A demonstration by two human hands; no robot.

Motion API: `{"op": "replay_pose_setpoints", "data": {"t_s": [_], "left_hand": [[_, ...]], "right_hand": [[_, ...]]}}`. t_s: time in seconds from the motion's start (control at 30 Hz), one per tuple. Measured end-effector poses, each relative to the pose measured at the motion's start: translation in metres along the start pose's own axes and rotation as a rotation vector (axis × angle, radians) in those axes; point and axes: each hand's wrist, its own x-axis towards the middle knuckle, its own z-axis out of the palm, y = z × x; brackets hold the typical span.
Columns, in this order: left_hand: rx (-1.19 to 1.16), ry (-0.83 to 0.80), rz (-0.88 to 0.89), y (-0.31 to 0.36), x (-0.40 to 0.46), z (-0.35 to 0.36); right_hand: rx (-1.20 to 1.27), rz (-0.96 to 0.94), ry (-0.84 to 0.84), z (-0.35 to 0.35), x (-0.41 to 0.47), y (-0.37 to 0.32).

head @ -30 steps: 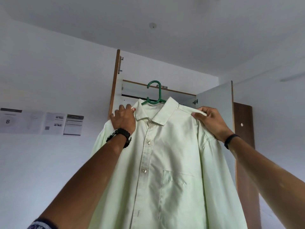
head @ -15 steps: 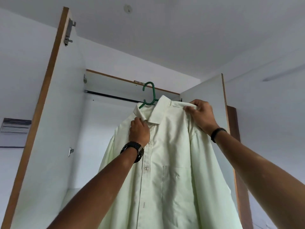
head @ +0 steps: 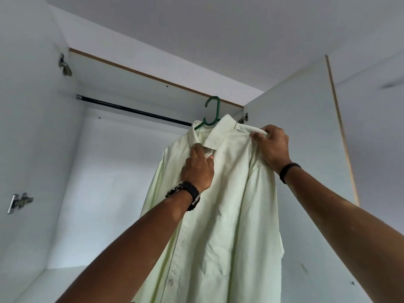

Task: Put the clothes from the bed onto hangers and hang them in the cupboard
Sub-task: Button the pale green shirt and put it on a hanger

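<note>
Your pale green shirt is on the green hanger, held up inside the open cupboard, hook just beside the black rail (not on it yet). Left hand grips the front under the collar, fingers curled; right hand pinches the shoulder.

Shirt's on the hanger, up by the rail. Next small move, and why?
Probably lift a little and carry the green hanger hook over the black rail, then lower it on. The hook looks level with or above the rail and not yet seated. Both hands grip the pale green shirt: left hand below the collar, right hand at the shoulder.
</note>
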Motion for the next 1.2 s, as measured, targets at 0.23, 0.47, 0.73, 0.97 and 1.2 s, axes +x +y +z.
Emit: {"op": "replay_pose_setpoints", "data": {"t_s": [0.23, 0.47, 0.73, 0.97, 1.2], "left_hand": [[0.077, -0.021, -0.061, -0.056, 0.110, 0.107], [-0.055, 0.068, -0.109, -0.116, 0.181, 0.190], [-0.203, -0.207, 0.029, -0.203, 0.259, 0.321], [-0.168, -0.278, 0.106, -0.273, 0.337, 0.365], [-0.138, -0.265, 0.056, -0.321, 0.408, 0.422]], "right_hand": [[0.016, -0.053, -0.073, 0.085, 0.071, 0.120], [0.012, -0.052, -0.067, 0.171, 0.110, 0.215], [-0.052, -0.062, 0.076, 0.281, 0.174, 0.300], [0.004, 0.030, 0.193, 0.386, 0.241, 0.355], [0.020, 0.070, 0.270, 0.453, 0.290, 0.402]]}}
